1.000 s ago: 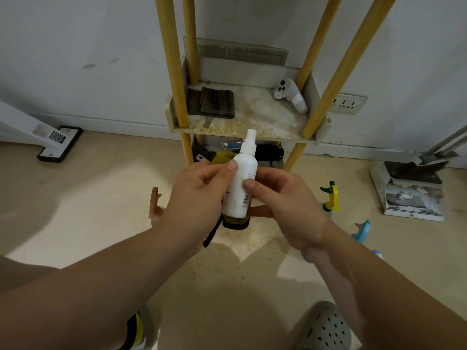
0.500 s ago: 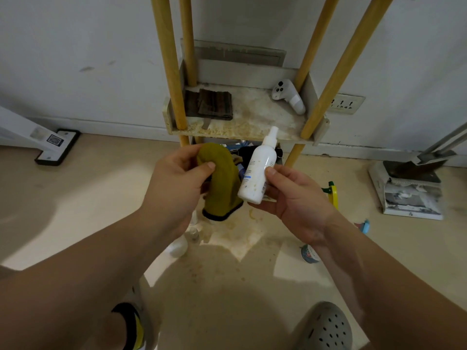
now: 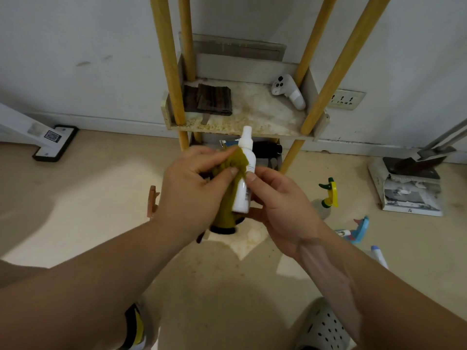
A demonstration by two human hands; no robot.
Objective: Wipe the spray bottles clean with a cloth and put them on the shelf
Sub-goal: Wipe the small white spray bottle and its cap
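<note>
A small white spray bottle point(image 3: 244, 173) stands upright between my hands, in front of the shelf. My right hand point(image 3: 275, 205) grips its lower body from the right. My left hand point(image 3: 194, 188) pinches an olive-green cloth point(image 3: 231, 200) and presses it against the bottle's left side. The cloth hangs down below my fingers to a dark hem. The stained shelf board point(image 3: 255, 114) with yellow wooden posts lies just beyond. On the floor at the right stand a yellow-and-green trigger bottle point(image 3: 327, 195), a blue-trigger bottle point(image 3: 357, 229) and a white bottle point(image 3: 377, 256).
On the shelf lie a dark folded cloth point(image 3: 211, 99) and a white controller point(image 3: 289, 94). A lower shelf holds dark items. A brown object point(image 3: 152, 200) stands left of my left hand. A dustpan on papers point(image 3: 409, 183) is at the right, a white mop base point(image 3: 54, 142) at the left.
My left hand has brought the cloth back against the bottle's side after holding it apart half a second ago. The bottle has gone from tilted to upright in my right hand.
</note>
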